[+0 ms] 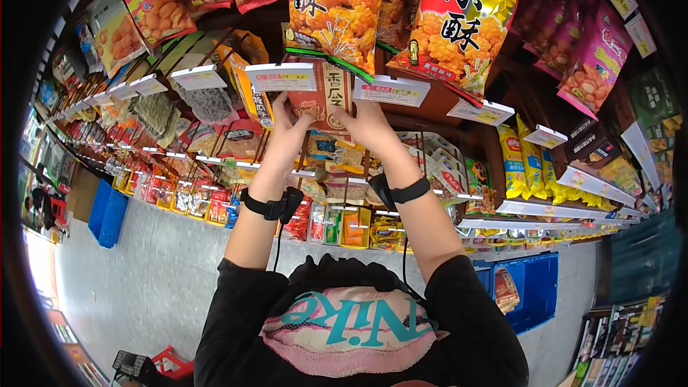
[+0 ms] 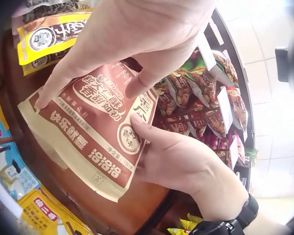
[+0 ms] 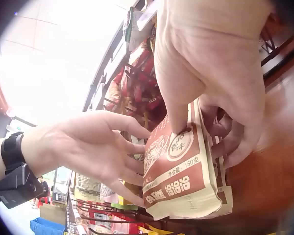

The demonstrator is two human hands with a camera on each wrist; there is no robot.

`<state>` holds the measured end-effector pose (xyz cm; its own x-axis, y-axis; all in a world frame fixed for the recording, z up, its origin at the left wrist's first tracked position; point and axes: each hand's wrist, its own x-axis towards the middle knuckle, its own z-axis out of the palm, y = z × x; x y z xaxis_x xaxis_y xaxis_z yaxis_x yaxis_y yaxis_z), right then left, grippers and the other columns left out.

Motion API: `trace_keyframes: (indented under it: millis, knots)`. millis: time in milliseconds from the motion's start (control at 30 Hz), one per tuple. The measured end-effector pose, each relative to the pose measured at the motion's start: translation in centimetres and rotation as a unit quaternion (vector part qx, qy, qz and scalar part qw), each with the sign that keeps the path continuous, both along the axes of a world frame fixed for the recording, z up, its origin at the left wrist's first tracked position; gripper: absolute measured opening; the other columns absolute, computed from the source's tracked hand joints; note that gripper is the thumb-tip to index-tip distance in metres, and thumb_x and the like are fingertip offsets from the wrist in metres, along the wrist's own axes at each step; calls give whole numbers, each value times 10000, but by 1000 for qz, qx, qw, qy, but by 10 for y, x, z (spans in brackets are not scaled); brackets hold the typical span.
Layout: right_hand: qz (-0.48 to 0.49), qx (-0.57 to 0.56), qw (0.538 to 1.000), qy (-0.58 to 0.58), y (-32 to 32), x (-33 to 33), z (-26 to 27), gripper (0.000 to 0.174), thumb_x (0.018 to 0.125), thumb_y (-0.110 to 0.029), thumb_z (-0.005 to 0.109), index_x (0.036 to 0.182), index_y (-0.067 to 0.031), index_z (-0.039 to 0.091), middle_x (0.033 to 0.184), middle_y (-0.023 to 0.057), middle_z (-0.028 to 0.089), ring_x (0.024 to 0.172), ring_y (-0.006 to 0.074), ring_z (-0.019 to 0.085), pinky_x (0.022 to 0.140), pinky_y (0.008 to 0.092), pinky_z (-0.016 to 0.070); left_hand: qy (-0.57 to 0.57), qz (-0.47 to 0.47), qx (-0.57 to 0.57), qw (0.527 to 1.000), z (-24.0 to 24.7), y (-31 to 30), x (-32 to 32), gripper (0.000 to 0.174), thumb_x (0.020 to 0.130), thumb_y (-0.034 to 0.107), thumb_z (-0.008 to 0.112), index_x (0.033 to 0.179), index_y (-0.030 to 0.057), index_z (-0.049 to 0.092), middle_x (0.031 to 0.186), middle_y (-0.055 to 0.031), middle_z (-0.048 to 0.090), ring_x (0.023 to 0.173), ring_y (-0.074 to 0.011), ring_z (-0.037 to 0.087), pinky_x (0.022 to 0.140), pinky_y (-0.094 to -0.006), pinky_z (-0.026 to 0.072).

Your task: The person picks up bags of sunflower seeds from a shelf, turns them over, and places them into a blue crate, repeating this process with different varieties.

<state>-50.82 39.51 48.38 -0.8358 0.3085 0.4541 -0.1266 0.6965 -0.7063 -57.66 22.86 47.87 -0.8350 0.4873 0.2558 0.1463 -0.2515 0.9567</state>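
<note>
A brown and cream snack packet (image 1: 315,104) with Chinese lettering sits at the shelf, below the price tags. My left hand (image 1: 288,129) touches its left side, fingers spread along the edge in the left wrist view. My right hand (image 1: 369,127) grips the opposite edge, thumb on the front and fingers curled behind. In the right wrist view the packet (image 3: 179,176) has at least one more like it right behind, and the left hand (image 3: 95,147) lies against its side with fairly straight fingers.
Large hanging snack bags (image 1: 459,25) are above the hands. A yellow packet (image 1: 247,89) hangs just left. Lower racks hold yellow bags (image 1: 512,161) and other goods. A blue crate (image 1: 534,290) with a brown packet inside stands on the floor at right, another blue crate (image 1: 109,213) at left.
</note>
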Motion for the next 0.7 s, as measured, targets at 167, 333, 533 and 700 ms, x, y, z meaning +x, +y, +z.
trace_keyframes:
  millis: [167, 333, 533, 700]
  knots:
    - [27, 35, 999, 28, -6, 17, 12, 380, 878, -285, 657, 1048, 55, 633, 952, 210, 679, 873, 306, 651, 793, 376, 485, 7, 5, 29, 1000, 9, -9, 20, 602, 907, 91, 606, 1379, 7, 242, 1304, -179, 460, 1200, -222, 469, 992, -347, 410]
    - [99, -62, 993, -21, -12, 35, 33, 441, 861, -359, 666, 1075, 25, 636, 1017, 229, 657, 1004, 415, 595, 885, 423, 457, 38, 2, 36, 999, 9, -22, 31, 605, 913, 123, 630, 1379, 15, 261, 1292, -163, 471, 1205, -229, 480, 987, -356, 429]
    - [133, -83, 987, -24, -18, 42, 30, 371, 878, -288, 689, 1071, 25, 638, 981, 116, 684, 861, 160, 617, 788, 332, 496, 64, 25, 27, 997, 7, -36, 41, 611, 891, 109, 659, 1376, 15, 300, 1309, -150, 463, 1213, -224, 478, 1000, -368, 421]
    - [164, -140, 976, -43, -23, 52, 29, 338, 875, -267, 693, 1071, 5, 648, 972, 122, 680, 881, 165, 615, 801, 330, 488, 30, 14, 2, 999, -1, -50, 42, 604, 861, 100, 694, 1353, 11, 355, 1303, -128, 465, 1202, -214, 485, 997, -380, 421]
